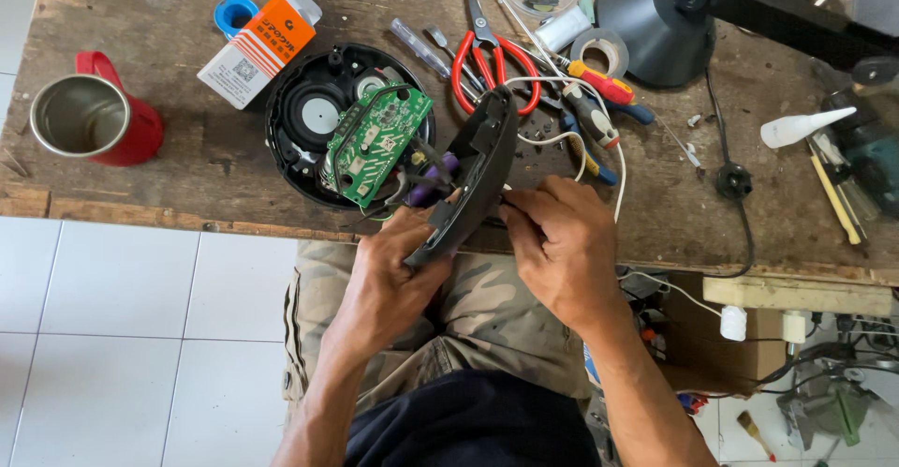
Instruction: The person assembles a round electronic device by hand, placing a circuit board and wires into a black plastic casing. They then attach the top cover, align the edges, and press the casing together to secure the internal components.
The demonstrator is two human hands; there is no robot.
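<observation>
Left to right. Red metal mug (91,116) stands at the surface (187,177) left edge, empty. Orange-and-white carton (260,45) lies tilted behind the open round black housing (309,116), its label side up. Green circuit board (377,144) is propped up out of the housing, tethered by thin wires; fragile, so take it by the edges only. Left hand (393,261) clamps the lower end of the dark curved plastic cover (476,177), held on edge over the surface front. It looks light, stiff and smooth, best gripped at the rim. Right hand (562,242) pinches closed at the cover's inner side; what it pinches I cannot tell. Red-handled scissors (487,59) and screwdrivers (599,102) lie behind. White glue tube (803,128) lies far right.
</observation>
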